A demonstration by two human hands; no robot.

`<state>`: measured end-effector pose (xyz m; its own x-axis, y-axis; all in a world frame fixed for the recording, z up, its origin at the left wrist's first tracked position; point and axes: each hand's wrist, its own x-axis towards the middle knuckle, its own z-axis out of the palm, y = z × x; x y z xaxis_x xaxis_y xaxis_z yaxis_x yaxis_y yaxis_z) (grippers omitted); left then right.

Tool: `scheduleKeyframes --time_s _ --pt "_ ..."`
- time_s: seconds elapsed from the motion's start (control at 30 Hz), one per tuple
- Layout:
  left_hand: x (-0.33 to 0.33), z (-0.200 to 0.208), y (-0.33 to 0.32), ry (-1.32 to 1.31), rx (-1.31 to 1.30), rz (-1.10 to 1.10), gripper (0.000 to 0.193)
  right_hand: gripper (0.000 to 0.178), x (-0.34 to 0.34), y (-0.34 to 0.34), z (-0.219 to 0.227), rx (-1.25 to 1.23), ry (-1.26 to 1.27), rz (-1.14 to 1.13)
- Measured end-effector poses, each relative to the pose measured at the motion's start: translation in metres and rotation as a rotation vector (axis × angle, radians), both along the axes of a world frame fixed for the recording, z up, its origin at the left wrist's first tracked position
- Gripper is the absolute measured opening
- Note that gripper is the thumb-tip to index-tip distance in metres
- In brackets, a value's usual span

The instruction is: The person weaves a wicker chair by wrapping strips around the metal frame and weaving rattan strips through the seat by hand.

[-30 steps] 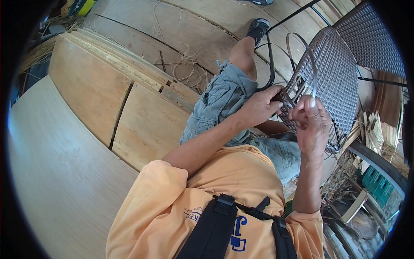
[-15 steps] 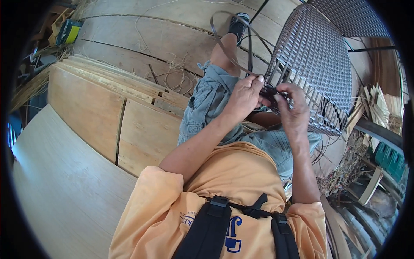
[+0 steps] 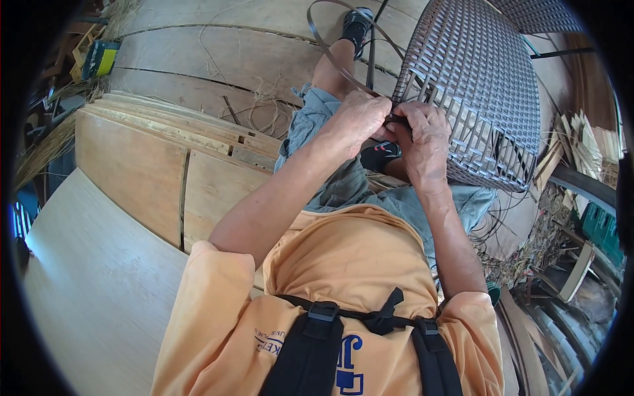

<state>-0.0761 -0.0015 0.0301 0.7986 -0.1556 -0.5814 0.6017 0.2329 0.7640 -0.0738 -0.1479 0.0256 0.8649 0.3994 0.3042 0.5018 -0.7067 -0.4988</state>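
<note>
A dark brown woven chair seat (image 3: 472,76) stands tilted in front of me, its near edge showing open rows of strips. At the seat's left edge, my left hand (image 3: 360,120) is closed on a flat brown weaving strip (image 3: 316,26), which loops up and away beyond the fingers. Right beside it, my right hand (image 3: 426,135) is closed too, thumb and fingers pinching a dark piece of strip between the hands. My fingers hide exactly where the strip meets the seat's edge.
Wooden boxes (image 3: 132,168) and a pale curved board (image 3: 99,277) lie to my left. Loose fibre strands (image 3: 267,105) litter the plank floor (image 3: 178,53). Wood scraps (image 3: 578,270) and a green crate (image 3: 601,228) are at the right, and a dark chair leg (image 3: 372,53) rises ahead.
Both hands have moved left and slightly up, and come closer together. My right hand has closed more tightly around the strip. The seat appears shifted slightly left and up in view.
</note>
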Motion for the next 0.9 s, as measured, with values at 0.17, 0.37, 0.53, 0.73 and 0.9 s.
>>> scheduleKeyframes --time_s 0.17,0.37,0.53,0.73,0.9 --pt "0.003 -0.001 -0.002 0.038 -0.056 0.1 0.018 0.028 0.0 0.0 -0.001 -0.009 -0.037 0.003" --pt "0.001 0.004 -0.001 0.042 0.002 0.069 0.018 0.027 -0.002 0.001 0.002 -0.062 -0.029 0.029" --pt "-0.006 -0.006 0.001 -0.075 -0.1 0.075 0.019 0.028 -0.002 0.0 0.001 -0.018 -0.018 0.011" --pt "-0.012 -0.013 -0.002 -0.155 -0.111 0.093 0.022 0.029 0.001 -0.005 0.007 -0.05 -0.028 0.085" --pt "-0.012 -0.017 -0.007 -0.123 -0.082 0.199 0.023 0.031 0.02 -0.015 0.02 0.36 0.329 0.049"
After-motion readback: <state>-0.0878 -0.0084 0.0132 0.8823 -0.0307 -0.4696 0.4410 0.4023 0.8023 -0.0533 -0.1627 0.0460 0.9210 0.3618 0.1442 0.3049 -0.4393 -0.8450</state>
